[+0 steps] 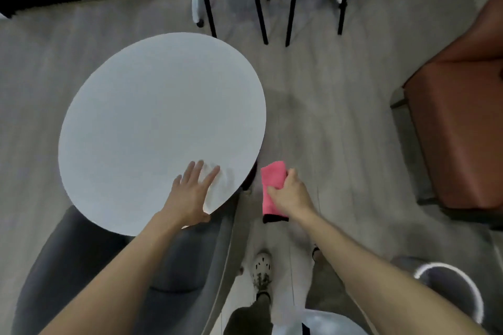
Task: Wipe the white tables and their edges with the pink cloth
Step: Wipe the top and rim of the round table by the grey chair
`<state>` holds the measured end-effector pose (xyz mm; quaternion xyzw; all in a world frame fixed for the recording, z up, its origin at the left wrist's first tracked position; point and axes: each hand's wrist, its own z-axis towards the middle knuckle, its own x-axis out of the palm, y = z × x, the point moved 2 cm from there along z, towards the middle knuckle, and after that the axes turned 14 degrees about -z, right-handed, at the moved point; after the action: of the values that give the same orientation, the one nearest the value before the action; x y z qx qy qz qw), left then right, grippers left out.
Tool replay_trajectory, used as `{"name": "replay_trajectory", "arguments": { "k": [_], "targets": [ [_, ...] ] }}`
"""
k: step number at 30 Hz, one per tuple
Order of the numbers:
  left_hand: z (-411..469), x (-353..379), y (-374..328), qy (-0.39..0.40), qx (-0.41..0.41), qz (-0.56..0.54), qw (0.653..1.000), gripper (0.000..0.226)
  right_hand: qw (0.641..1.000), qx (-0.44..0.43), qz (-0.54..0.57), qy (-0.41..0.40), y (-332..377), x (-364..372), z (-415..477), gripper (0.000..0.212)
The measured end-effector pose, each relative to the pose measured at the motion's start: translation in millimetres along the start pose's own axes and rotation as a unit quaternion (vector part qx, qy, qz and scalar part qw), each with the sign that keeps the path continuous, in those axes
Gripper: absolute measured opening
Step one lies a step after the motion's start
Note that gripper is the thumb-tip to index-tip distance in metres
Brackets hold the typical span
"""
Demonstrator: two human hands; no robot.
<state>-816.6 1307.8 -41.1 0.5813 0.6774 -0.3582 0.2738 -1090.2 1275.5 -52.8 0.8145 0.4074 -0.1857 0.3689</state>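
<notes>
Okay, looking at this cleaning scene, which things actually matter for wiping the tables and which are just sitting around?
Part of the job:
- round white table, left hand resting flat on its near edge
- pink cloth, gripped in the right hand, off the table's edge

Just around:
- grey chair
- brown armchair
- black chair legs
- grey bin

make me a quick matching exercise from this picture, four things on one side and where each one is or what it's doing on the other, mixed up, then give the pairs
Things:
1. left hand
2. pink cloth
3. brown armchair
4. black chair legs

Place or state:
A. on the floor beyond the white round table
B. flat on the tabletop, fingers spread
C. at the right edge of the view
D. held in the right hand, off the table's edge

Pairs: 1-B, 2-D, 3-C, 4-A
</notes>
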Motion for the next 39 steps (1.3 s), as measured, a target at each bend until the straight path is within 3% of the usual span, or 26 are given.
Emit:
{"name": "replay_trajectory", "arguments": {
  "k": [2, 4, 7, 9, 16, 18, 23, 26, 30, 34, 39],
  "targets": [
    [9, 6, 23, 0.030, 0.003, 0.094, 0.995, 0.166, 0.999, 0.034, -0.008, -0.028, -8, 20, 5, 0.043],
    [16, 8, 36, 0.039, 0.007, 0.140, 0.989, 0.176, 0.993, 0.065, 0.038, -0.089, -1, 35, 14, 0.040],
    [23, 9, 37, 0.044, 0.030, 0.128, 0.990, 0.178, 0.963, 0.049, 0.165, -0.207, 31, 61, 32, 0.034],
    [28, 8, 37, 0.040, 0.051, 0.111, 0.992, 0.179, 0.947, 0.006, 0.224, -0.229, 53, 88, 37, 0.029],
    [30, 5, 38, 0.030, 0.085, 0.113, 0.990, 0.177, 0.917, -0.049, 0.223, -0.327, 59, 125, 58, 0.028],
    [29, 4, 36, 0.035, 0.084, 0.107, 0.990, 0.175, 0.913, -0.037, 0.230, -0.335, 60, 121, 66, 0.029],
    [26, 2, 34, 0.035, 0.091, 0.107, 0.989, 0.177, 0.909, -0.018, 0.303, -0.286, 47, 123, 67, 0.063],
    [25, 2, 33, 0.036, 0.094, 0.109, 0.989, 0.177, 0.912, -0.020, 0.305, -0.274, 55, 124, 70, 0.060],
    [24, 2, 31, 0.036, 0.090, 0.112, 0.989, 0.177, 0.906, -0.005, 0.295, -0.302, 76, 124, 82, 0.071],
    [24, 2, 30, 0.036, 0.092, 0.110, 0.989, 0.178, 0.897, 0.010, 0.276, -0.345, 84, 148, 74, 0.069],
    [23, 2, 30, 0.038, 0.089, 0.104, 0.990, 0.177, 0.907, -0.038, 0.260, -0.330, 76, 187, 25, 0.069]
  ]
}}
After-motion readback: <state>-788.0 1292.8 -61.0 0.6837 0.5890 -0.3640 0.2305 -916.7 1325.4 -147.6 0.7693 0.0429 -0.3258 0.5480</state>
